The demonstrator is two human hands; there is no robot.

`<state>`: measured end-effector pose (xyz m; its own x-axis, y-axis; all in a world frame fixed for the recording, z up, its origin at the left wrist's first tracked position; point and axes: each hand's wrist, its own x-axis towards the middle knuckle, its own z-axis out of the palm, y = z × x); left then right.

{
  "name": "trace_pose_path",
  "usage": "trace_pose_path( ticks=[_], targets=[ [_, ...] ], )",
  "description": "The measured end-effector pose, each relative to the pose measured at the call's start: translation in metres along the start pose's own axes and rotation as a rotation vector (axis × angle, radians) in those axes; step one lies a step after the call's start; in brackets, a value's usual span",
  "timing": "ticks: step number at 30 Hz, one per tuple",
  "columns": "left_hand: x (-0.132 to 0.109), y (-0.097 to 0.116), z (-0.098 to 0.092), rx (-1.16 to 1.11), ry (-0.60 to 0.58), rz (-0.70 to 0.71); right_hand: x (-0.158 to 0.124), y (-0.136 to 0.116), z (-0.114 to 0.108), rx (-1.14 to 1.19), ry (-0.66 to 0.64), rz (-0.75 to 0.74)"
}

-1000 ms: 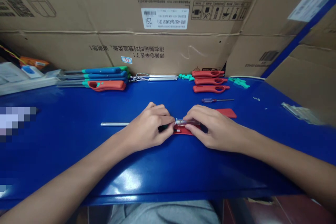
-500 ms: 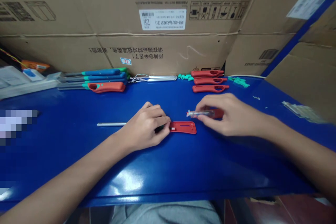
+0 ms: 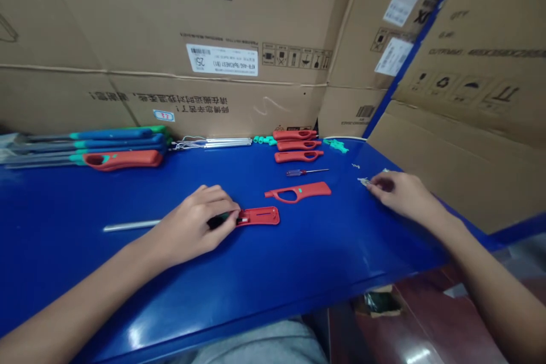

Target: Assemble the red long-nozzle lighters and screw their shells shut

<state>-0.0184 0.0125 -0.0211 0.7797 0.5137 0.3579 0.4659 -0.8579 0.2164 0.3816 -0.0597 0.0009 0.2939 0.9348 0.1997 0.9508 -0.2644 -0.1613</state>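
My left hand (image 3: 200,222) is closed over the near end of an open red lighter shell half (image 3: 267,215). A metal tube (image 3: 128,226) runs out to the left from beneath it. A dark part shows under the fingers, and a small white part sits inside the shell. To the right, my right hand (image 3: 398,193) is bent, thumb and finger pinched on a small whitish, clear piece (image 3: 363,181). Behind the open half lies the other red shell half (image 3: 313,190) with a green trigger. A screwdriver (image 3: 305,172) with a clear handle lies just beyond that.
Along the back stand a stack of long lighters (image 3: 123,159), metal tubes with wires (image 3: 226,142), green caps (image 3: 264,140), several red shells (image 3: 298,156) and green triggers (image 3: 336,145). Cardboard walls (image 3: 170,85) close off the back and right. The table's front edge is near me.
The view has turned right. My right hand has let go of the clear-handled tool and moved right to the small clear pieces. The red shell half and screwdriver now lie uncovered. My left hand keeps its hold.
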Motion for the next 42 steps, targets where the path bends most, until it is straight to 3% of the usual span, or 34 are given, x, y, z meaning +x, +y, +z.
trace_pose_path(
  ticks=[3, 7, 9, 17, 20, 22, 26, 29, 32, 36, 42],
  targets=[
    [-0.001, 0.000, 0.001, 0.000, 0.015, 0.004, 0.004, 0.019, 0.003, 0.035, 0.010, 0.053],
    [0.000, -0.003, 0.002, 0.001, 0.036, 0.043, 0.015, 0.048, -0.015, 0.079, 0.074, 0.219],
    [0.001, -0.004, 0.002, -0.002, 0.041, 0.054, 0.020, 0.059, -0.018, 0.059, 0.032, 0.245],
    [0.001, -0.002, 0.001, 0.008, 0.026, 0.027, 0.026, 0.061, -0.007, 0.074, -0.033, 0.219],
    [0.002, 0.000, -0.003, -0.023, 0.004, 0.025, 0.021, 0.041, -0.022, 0.151, -0.049, 0.136],
    [0.003, 0.001, -0.005, -0.057, -0.018, 0.020, 0.017, 0.014, -0.032, 0.356, -0.148, -0.019],
    [0.005, 0.004, -0.010, -0.099, -0.037, -0.020, 0.014, -0.066, -0.037, 0.643, -0.417, -0.345],
    [0.004, 0.005, -0.011, -0.128, -0.050, -0.043, 0.019, -0.126, -0.030, 0.697, -0.562, -0.515],
    [0.003, 0.004, -0.010, -0.164, -0.044, -0.067, 0.026, -0.168, -0.020, 0.672, -0.681, -0.648],
    [0.003, 0.002, -0.008, -0.201, -0.032, -0.108, 0.026, -0.187, -0.006, 0.682, -0.635, -0.656],
    [0.004, 0.000, -0.007, -0.213, -0.031, -0.135, 0.015, -0.174, 0.012, 0.757, -0.560, -0.710]
  ],
)
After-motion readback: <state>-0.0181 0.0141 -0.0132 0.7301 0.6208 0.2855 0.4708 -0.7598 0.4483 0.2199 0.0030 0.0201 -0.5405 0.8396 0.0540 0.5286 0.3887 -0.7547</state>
